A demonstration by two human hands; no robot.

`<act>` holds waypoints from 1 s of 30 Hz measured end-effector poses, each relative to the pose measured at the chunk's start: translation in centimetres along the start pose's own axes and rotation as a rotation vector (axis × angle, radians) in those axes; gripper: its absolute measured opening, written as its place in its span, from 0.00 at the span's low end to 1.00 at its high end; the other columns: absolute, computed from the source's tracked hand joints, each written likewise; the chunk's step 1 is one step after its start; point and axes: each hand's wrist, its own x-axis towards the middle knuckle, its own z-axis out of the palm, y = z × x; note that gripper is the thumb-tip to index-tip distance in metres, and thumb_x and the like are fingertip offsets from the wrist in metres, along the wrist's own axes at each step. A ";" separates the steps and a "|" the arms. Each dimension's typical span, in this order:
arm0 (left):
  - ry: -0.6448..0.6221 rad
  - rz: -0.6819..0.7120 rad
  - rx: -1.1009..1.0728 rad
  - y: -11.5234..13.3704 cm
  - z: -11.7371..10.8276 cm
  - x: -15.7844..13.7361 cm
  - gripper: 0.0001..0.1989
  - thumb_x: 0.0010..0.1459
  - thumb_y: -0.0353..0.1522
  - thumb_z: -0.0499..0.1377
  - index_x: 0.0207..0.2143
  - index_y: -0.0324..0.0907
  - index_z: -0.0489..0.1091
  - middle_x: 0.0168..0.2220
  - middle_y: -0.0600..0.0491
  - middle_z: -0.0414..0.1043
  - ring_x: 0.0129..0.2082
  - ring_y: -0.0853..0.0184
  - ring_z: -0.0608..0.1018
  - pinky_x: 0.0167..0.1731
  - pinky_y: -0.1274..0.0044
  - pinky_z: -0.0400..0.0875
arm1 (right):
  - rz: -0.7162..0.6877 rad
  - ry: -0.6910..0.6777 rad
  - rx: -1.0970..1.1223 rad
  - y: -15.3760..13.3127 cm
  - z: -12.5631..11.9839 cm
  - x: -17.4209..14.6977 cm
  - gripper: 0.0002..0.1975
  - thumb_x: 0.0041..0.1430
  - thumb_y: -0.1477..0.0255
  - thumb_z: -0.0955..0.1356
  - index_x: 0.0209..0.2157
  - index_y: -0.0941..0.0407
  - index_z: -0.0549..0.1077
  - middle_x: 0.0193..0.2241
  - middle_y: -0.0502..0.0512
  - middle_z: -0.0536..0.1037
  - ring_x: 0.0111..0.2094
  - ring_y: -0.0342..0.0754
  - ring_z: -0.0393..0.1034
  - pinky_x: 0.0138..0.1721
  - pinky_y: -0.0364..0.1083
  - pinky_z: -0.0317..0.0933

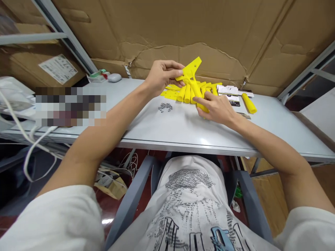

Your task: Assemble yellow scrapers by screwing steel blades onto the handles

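Note:
Raised above the table, a yellow plastic scraper handle (195, 87) has a wide flat head with small holes and a round grip. My left hand (166, 75) pinches one end of its head between thumb and fingers. At the lower end of the grip, the fingers of my right hand (216, 106) close around it. Behind it lies a row of similar yellow handles (187, 93), partly covered by the held one and my right hand. Flat yellow pieces (170, 94) rest to the left of that row. Nearer to me is a small pile of metal screws (165, 107).
Another yellow tube-shaped handle (249, 103) lies at the right, beside printed cards (230, 91). A white mouse-like object (114, 77) and a small box (98, 76) stand at the back left. White cables (28, 134) hang over the left edge. Cardboard (167, 31) walls the back.

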 end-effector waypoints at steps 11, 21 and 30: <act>-0.147 0.056 -0.189 1.6 1.5 -1.3 0.27 0.63 0.46 0.81 0.60 0.56 0.78 0.55 0.56 0.84 0.57 0.58 0.84 0.57 0.67 0.84 | -0.014 -0.067 1.133 -0.9 -0.5 -0.8 0.15 0.73 0.62 0.70 0.57 0.51 0.75 0.40 0.51 0.80 0.34 0.44 0.72 0.35 0.45 0.67; 0.028 -0.099 -0.101 -0.2 1.0 -0.2 0.15 0.62 0.33 0.76 0.50 0.48 0.80 0.42 0.51 0.86 0.46 0.61 0.89 0.45 0.72 0.86 | -0.253 -0.439 1.368 1.7 -2.8 -0.1 0.13 0.74 0.61 0.75 0.49 0.56 0.87 0.56 0.61 0.86 0.45 0.46 0.81 0.43 0.45 0.76; -0.291 -0.267 0.110 -1.1 4.6 -2.8 0.21 0.53 0.32 0.81 0.47 0.42 0.80 0.30 0.55 0.80 0.25 0.69 0.79 0.31 0.74 0.78 | 0.356 -0.091 0.862 8.0 -2.8 0.1 0.05 0.59 0.65 0.76 0.34 0.51 0.85 0.32 0.55 0.86 0.27 0.48 0.72 0.30 0.50 0.67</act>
